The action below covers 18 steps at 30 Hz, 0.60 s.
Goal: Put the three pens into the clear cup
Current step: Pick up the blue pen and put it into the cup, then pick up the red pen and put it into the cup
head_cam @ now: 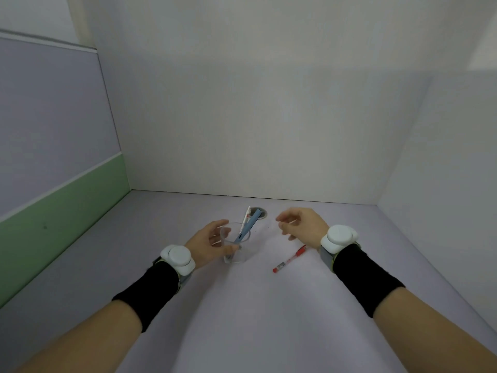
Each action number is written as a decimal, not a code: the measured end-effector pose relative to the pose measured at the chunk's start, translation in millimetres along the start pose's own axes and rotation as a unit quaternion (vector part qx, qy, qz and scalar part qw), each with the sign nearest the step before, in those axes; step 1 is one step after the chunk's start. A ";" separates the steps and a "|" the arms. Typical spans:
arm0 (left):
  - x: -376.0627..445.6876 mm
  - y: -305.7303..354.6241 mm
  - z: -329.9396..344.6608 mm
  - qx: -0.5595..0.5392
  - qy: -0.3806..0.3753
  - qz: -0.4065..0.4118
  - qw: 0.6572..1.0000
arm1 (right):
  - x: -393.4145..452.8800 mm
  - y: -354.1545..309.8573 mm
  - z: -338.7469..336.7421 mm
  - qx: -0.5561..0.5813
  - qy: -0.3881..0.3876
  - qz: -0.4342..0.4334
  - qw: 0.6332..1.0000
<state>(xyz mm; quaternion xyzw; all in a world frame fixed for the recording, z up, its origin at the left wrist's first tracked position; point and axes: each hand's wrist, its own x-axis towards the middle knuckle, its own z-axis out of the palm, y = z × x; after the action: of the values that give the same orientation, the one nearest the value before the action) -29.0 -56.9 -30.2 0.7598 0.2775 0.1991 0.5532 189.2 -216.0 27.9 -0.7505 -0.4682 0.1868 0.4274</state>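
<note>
The clear cup (243, 253) stands upright on the pale desk, and my left hand (212, 244) wraps around its left side. Two pens lean inside it toward the back right: a blue pen (248, 224) and a white pen (246, 218) behind it. A red pen (290, 258) lies flat on the desk to the right of the cup, slanted from lower left to upper right. My right hand (302, 223) hovers above and behind the red pen, fingers loosely curled and apart, holding nothing.
A round cable hole (263, 212) sits in the desk just behind the cup. White walls close the desk at the back and right, a lilac and green partition (53, 184) at the left. Both wrists carry white trackers on black bands.
</note>
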 end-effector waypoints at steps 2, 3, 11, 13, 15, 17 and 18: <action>-0.4 1.1 -0.2 -0.004 0.005 0.004 1.000 | -2.5 12.8 -5.9 -0.070 -0.010 0.012 0.997; -0.9 1.9 -0.2 -0.007 0.008 0.009 1.000 | -3.7 19.2 -8.1 -0.096 -0.018 0.016 0.995; -1.7 1.0 4.7 -0.033 0.028 0.028 0.999 | -9.0 53.3 -15.8 -0.217 -0.058 0.039 0.974; -1.9 1.0 5.5 -0.040 0.034 0.030 0.998 | -11.0 56.2 -17.3 -0.236 -0.058 0.047 0.969; -1.8 1.3 6.0 -0.042 0.036 0.033 0.998 | -12.1 59.1 -18.4 -0.245 -0.065 0.044 0.966; -1.0 0.3 6.2 -0.050 0.036 0.034 0.997 | -13.6 59.8 -19.9 -0.256 -0.076 0.033 0.963; -0.9 -0.3 5.9 -0.052 0.037 0.034 0.997 | -14.4 59.7 -20.1 -0.259 -0.078 0.029 0.962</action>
<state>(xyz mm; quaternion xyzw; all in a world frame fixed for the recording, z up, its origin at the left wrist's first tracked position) -26.1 -61.7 -32.3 0.7315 0.2611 0.2595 0.5740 228.2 -249.5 -11.2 -0.8318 -0.5108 0.1293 0.1747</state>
